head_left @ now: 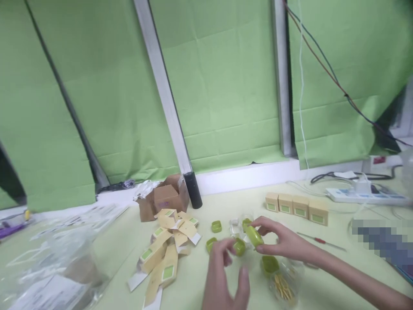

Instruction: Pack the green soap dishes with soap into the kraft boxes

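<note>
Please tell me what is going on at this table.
A person's right hand holds a green plastic piece between thumb and fingers. The left hand is open beside it, near more small green pieces on the table. Loose yellow cartons lie heaped to the left, while four small boxes stand in a row at the back right.

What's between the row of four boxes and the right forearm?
In the head view, a thin, partly red tool lies between the boxes and the right forearm.
</note>
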`<move>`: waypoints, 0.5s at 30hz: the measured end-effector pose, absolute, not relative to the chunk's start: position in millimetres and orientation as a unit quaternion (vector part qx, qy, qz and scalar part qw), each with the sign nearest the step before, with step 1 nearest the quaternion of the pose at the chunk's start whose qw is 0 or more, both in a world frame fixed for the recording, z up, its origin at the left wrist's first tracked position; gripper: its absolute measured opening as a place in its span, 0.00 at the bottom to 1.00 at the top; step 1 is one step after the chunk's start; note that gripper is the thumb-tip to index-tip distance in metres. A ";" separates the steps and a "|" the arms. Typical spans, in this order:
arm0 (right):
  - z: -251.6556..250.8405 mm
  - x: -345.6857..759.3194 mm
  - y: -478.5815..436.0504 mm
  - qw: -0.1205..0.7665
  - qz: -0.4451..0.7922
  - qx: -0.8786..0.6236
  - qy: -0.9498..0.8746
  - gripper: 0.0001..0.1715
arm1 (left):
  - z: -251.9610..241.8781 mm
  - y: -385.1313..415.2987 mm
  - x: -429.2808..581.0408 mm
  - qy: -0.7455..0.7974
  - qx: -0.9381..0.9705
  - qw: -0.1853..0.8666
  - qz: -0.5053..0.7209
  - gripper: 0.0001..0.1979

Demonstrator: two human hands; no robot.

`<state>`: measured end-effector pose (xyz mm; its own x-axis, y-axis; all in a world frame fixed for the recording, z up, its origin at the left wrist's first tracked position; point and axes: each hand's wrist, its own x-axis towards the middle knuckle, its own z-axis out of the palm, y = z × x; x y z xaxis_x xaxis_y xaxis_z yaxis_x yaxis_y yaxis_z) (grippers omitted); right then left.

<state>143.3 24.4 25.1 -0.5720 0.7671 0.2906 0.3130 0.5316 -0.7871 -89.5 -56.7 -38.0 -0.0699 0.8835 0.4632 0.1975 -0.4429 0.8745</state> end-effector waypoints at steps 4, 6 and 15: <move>21.2 149.1 8.1 0.338 0.446 -0.283 -0.778 0.29 | -3.0 -23.5 -30.5 0.370 0.501 0.572 0.534 0.30; 17.2 145.7 5.5 0.338 0.406 -0.297 -0.795 0.27 | 0.4 -17.1 -18.1 0.291 0.445 0.673 0.515 0.28; 0.4 161.5 8.6 0.214 0.182 -0.373 -0.884 0.06 | -21.0 -1.3 -41.2 0.367 0.314 0.671 0.563 0.15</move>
<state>161.5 8.6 0.4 -0.6307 0.7372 0.2425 0.5816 0.6559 -0.4812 -41.2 -1.3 -21.0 0.0976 0.9856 -0.1382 -0.5248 0.1689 0.8343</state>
